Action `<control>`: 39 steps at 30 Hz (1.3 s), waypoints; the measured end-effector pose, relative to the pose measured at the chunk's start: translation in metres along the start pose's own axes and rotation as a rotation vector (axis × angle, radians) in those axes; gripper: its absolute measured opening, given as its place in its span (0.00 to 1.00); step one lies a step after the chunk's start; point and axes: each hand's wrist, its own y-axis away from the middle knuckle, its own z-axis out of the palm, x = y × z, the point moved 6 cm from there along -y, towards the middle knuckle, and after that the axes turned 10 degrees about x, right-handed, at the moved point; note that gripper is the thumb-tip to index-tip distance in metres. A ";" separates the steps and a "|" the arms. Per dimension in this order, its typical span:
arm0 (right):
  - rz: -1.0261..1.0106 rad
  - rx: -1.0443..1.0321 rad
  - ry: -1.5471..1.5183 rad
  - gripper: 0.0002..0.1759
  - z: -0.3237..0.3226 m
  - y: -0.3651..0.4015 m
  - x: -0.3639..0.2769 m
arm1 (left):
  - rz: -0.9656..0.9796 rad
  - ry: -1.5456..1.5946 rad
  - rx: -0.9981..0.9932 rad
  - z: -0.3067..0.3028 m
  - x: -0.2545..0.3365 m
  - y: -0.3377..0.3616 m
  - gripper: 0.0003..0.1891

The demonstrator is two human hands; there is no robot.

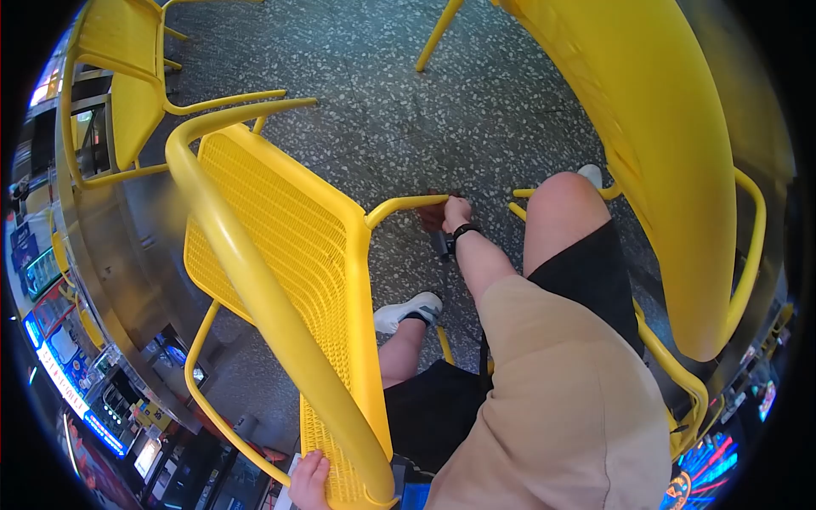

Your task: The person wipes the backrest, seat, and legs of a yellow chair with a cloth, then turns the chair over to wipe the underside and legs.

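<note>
A yellow chair (pixel 280 229) with a woven-pattern surface and a tubular frame is tipped in front of me, between my arms. My right hand (pixel 457 214), with a black band at the wrist, is closed round the end of one chair leg (pixel 408 203). Beside these fingers is a blurred dark brownish patch, and a small black object (pixel 444 245) sits by the wrist. Low in the view, my left hand (pixel 310 481) curls its fingers over the near edge of the same chair; its thumb is hidden.
More yellow chairs stand around: one chair (pixel 136 110) at upper left, a large yellow curved piece of furniture (pixel 680 170) close on my right. My bare knee (pixel 565 204) and white shoe (pixel 410 313) are over the speckled grey floor (pixel 365 110). Lit signs (pixel 72 387) show at far left.
</note>
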 end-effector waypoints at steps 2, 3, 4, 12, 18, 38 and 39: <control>-0.033 0.043 -0.028 0.18 0.000 0.001 0.006 | -0.016 -0.012 -0.020 0.002 0.002 -0.004 0.49; -0.041 0.045 -0.028 0.18 0.001 0.004 0.006 | -0.024 -0.026 -0.026 0.001 0.002 -0.006 0.49; -0.043 0.037 -0.019 0.18 0.002 0.005 0.003 | -0.018 -0.034 -0.020 0.001 0.001 -0.005 0.49; -0.044 -0.002 0.046 0.17 0.003 -0.002 -0.007 | -0.029 -0.024 -0.035 0.001 0.001 -0.005 0.49; -0.057 -0.033 0.096 0.16 0.003 -0.002 -0.012 | -0.003 -0.039 -0.025 -0.001 -0.002 0.000 0.48; -0.077 -0.044 0.146 0.16 0.003 0.002 -0.031 | 0.011 -0.049 -0.002 0.001 -0.006 0.002 0.48; -0.066 -0.060 0.151 0.16 0.004 0.002 -0.031 | 0.004 -0.056 -0.015 0.000 -0.007 0.004 0.48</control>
